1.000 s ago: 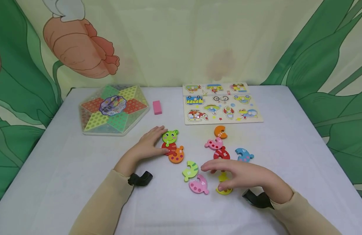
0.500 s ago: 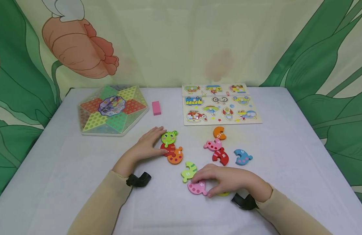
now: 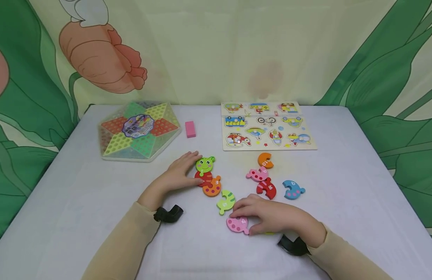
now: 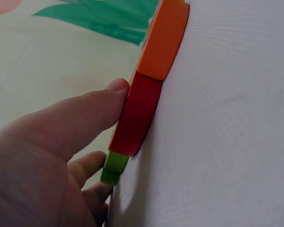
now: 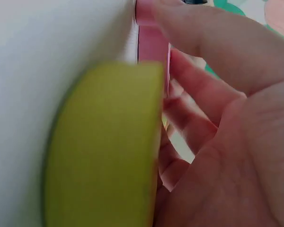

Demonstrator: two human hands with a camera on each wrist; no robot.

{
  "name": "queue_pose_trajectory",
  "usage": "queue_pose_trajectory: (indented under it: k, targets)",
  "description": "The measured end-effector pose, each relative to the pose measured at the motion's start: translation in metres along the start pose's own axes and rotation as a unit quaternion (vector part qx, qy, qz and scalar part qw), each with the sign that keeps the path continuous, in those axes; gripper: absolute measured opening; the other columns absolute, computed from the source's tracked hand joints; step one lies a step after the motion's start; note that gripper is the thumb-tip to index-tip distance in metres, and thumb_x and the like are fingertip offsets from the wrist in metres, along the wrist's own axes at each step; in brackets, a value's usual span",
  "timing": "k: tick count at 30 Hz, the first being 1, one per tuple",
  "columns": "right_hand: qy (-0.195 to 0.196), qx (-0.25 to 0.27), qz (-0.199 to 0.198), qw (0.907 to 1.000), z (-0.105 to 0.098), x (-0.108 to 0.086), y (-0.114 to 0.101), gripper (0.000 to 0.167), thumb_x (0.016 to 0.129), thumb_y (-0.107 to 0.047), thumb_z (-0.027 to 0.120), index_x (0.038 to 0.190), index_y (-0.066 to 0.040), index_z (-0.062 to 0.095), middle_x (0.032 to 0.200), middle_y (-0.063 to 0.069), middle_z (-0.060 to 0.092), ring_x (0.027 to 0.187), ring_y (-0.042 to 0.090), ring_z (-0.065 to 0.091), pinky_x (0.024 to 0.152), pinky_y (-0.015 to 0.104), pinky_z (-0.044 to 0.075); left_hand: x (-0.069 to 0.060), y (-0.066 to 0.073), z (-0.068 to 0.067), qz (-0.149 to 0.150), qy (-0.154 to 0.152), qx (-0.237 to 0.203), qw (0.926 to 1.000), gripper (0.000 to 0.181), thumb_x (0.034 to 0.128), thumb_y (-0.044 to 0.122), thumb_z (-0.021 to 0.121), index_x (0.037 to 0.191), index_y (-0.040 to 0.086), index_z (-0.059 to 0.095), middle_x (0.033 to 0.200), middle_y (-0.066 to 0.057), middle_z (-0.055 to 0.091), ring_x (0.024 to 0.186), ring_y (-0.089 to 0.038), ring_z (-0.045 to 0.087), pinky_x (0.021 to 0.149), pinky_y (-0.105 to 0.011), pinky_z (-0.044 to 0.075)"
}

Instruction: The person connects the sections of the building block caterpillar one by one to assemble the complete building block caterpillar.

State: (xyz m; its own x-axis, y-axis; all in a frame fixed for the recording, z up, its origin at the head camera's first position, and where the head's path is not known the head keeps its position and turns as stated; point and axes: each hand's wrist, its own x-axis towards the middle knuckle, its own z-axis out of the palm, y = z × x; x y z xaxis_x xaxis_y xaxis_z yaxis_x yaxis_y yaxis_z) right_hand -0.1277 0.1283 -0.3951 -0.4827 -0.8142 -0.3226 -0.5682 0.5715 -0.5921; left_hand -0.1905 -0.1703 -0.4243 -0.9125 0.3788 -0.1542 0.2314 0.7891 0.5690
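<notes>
My left hand (image 3: 177,173) rests beside joined puzzle pieces, its fingers relaxed. Its thumb touches the red piece (image 4: 137,113), and its fingertips meet the edge of the green caterpillar head (image 3: 204,165). An orange piece numbered 3 (image 3: 212,187) joins below the red one. My right hand (image 3: 272,216) pinches the pink piece numbered 4 (image 3: 237,224) between thumb and fingers, low on the cloth. Just left of those fingers lies the light green piece numbered 5 (image 3: 226,201). A yellow piece (image 5: 104,146) lies under my right palm, mostly hidden in the head view.
Further right are an orange piece (image 3: 265,160), a pink piece (image 3: 258,174), a red piece numbered 8 (image 3: 267,188) and a blue piece (image 3: 293,189). Behind stand a vehicle puzzle board (image 3: 268,134), a pink block (image 3: 190,129) and a hexagonal game box (image 3: 139,132).
My right hand has moved left and down from above the yellow pieces to the pink piece numbered 4, and its fingers have closed around it. The left hand keeps its place.
</notes>
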Motion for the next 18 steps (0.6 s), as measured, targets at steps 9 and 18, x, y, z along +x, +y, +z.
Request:
queue_pose_trajectory:
  k: [9, 18]
  targets:
    - [0.027, 0.017, 0.026, 0.9991, -0.0017, -0.0011, -0.0020, 0.031, 0.079, -0.023, 0.068, 0.106, -0.035, 0.059, 0.111, -0.017, 0.050, 0.109, 0.006, 0.044, 0.090, 0.026, 0.047, 0.0019, 0.0002, -0.0013, 0.010, 0.002, 0.002, 0.9999, 0.079, 0.0774, 0.047, 0.064, 0.142, 0.020, 0.029, 0.152, -0.003, 0.019, 0.142, -0.024, 0.008, 0.112, -0.052, 0.010]
    - [0.007, 0.020, 0.022, 0.9995, -0.0019, -0.0019, 0.0001, 0.030, 0.079, -0.022, 0.069, 0.105, -0.035, 0.060, 0.113, -0.013, 0.048, 0.111, 0.010, 0.042, 0.089, 0.025, 0.047, 0.0011, 0.0001, 0.0004, 0.003, 0.000, 0.001, 1.0000, 0.079, 0.0773, 0.047, 0.064, 0.142, 0.020, 0.029, 0.152, -0.003, 0.019, 0.142, -0.024, 0.008, 0.112, -0.053, 0.010]
